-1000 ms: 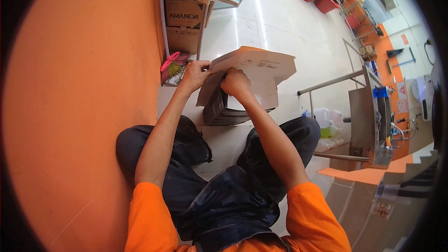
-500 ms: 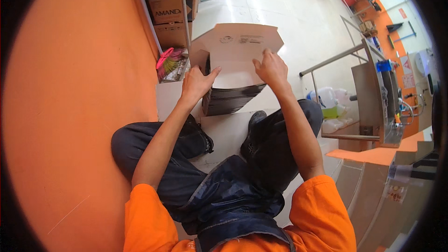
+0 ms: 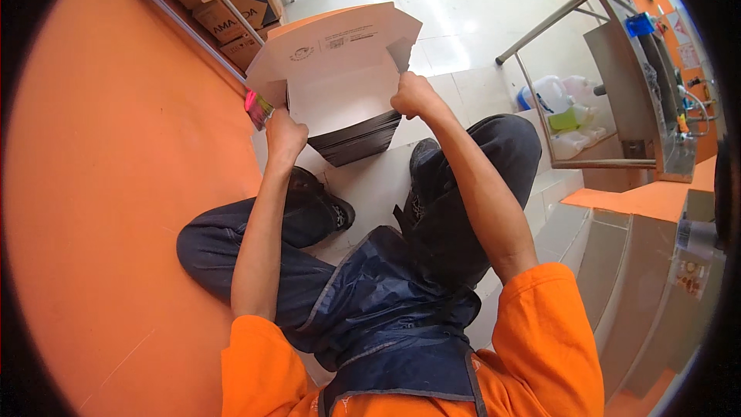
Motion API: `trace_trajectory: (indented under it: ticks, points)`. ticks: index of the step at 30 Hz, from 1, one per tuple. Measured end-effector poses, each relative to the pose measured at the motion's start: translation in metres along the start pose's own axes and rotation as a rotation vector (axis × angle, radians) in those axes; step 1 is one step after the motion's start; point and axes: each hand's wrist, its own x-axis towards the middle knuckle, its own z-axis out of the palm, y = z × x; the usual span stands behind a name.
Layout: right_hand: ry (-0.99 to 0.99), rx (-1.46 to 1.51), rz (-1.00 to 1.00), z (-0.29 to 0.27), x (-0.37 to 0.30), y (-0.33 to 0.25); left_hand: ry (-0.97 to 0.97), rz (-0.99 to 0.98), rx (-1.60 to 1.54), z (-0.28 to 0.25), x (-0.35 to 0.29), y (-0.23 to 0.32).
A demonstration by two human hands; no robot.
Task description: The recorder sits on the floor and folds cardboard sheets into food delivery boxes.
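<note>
A partly folded cardboard carton (image 3: 340,93) with a white inside and a broad raised far flap lies on a stack of flat dark-edged cartons (image 3: 356,143) on the floor between my feet. Small print marks the raised flap, and a little orange shows along its far edge. My left hand (image 3: 287,137) is closed at the carton's near left corner, its fingers curled at the side panel. At the right side panel, my right hand (image 3: 414,96) is closed too, its fingers gripping the edge. Parts of both hands' fingertips are hidden.
An orange wall (image 3: 139,185) rises close on my left. Brown boxes (image 3: 224,23) and a pink-topped broom (image 3: 255,108) stand beyond the carton. At the right is a steel sink stand (image 3: 602,69) with plastic jugs (image 3: 552,96) below. Tiled steps (image 3: 610,262) lie at the lower right.
Both hands have moved outward to the carton's sides and closed, from a more spread pose at its panels. The carton's side panels stand more upright. My view has shifted, moving the scene.
</note>
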Motion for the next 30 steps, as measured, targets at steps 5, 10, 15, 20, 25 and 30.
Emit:
trace_trajectory:
  ticks: [5,10,15,20,25,30]
  points:
    - [0.202,0.038,-0.016,-0.017,-0.009,-0.012,0.006,0.048,0.007,-0.001,-0.006,0.004]
    - [0.323,0.119,-0.069,-0.011,0.028,-0.014,-0.152,-0.135,-0.077,-0.004,0.013,0.004]
    - [0.393,0.082,-0.091,-0.002,0.029,-0.024,0.004,0.017,-0.228,-0.003,0.057,-0.011]
    - [0.451,0.062,-0.079,0.0,0.029,-0.02,0.141,0.118,0.227,0.0,0.055,0.008]
    - [0.476,0.057,-0.068,0.004,0.027,-0.023,0.151,0.005,0.272,0.002,0.049,0.022]
    - [0.498,0.059,-0.086,0.006,0.027,-0.022,0.221,0.029,0.225,0.001,0.041,0.028]
